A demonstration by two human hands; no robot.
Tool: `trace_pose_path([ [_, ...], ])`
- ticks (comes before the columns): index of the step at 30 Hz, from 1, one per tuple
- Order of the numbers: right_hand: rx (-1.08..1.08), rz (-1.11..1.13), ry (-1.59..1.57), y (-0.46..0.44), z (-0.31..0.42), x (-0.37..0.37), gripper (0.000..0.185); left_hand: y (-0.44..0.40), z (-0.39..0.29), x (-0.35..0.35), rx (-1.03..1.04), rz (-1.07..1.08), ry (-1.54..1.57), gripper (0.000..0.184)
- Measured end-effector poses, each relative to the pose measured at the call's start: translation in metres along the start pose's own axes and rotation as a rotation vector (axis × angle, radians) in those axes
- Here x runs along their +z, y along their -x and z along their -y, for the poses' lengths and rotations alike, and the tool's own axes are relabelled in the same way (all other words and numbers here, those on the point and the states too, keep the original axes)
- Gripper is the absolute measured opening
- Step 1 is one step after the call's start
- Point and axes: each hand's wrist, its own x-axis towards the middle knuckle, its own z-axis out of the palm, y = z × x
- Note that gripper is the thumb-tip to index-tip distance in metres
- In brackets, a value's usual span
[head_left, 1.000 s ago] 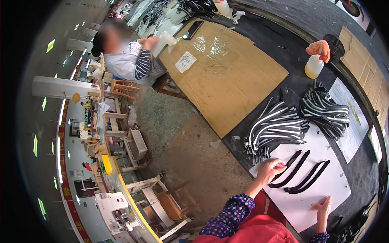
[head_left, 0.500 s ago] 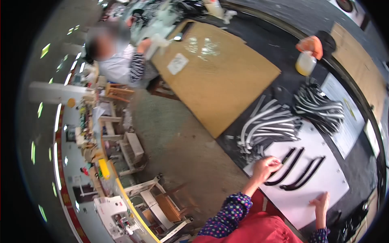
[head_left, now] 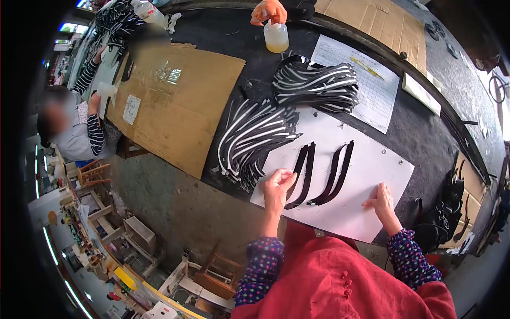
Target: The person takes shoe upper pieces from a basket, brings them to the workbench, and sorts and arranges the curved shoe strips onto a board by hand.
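Observation:
Several curved black strips (head_left: 334,175) lie in two groups on a white board (head_left: 350,212) in front of me. My left hand (head_left: 277,190) is closed, its thumb and fingertips pressed together at the edge of the leftmost black strip (head_left: 300,170). Whether the fingertips grip that strip is hidden. On the board's right part rests my right hand (head_left: 380,202), fingers out and holding nothing. Just beyond my left hand is a pile of black-and-white strips (head_left: 257,133). A second bundle of strips (head_left: 319,85) lies behind the board.
A brown cardboard sheet (head_left: 175,111) covers the table's left part, where another person (head_left: 79,125) sits. At the back are a jar of yellowish liquid (head_left: 276,38) with an orange cloth on it and a printed sheet (head_left: 361,80). Black items (head_left: 443,212) lie at right.
The camera view has turned, so the table appears shifted left and rotated. My left hand stays by the leftmost strips, and my right hand is still on the board.

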Motion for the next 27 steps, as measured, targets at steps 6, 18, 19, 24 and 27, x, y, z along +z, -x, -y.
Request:
trace_pose_path([
  [6, -0.031, -0.028, -0.006, -0.001, -0.007, 0.004, 0.056, -0.006, 0.01, 0.014, 0.014, -0.048, -0.031, 0.013],
  [18, -0.064, -0.032, 0.015, 0.001, -0.003, 0.003, 0.058, -0.007, 0.007, 0.015, -0.045, -0.029, -0.014, 0.014],
  [19, -0.065, -0.04, 0.022, 0.002, -0.003, 0.003, 0.058, -0.006, 0.006, 0.016, -0.049, -0.034, -0.017, 0.014],
  [24, -0.08, -0.068, -0.005, 0.002, -0.004, 0.004, 0.057, -0.007, 0.01, 0.016, -0.042, -0.037, -0.041, 0.015],
  [27, -0.063, -0.068, -0.022, 0.001, -0.006, 0.006, 0.057, -0.007, 0.008, 0.018, -0.028, -0.035, -0.083, 0.017],
])
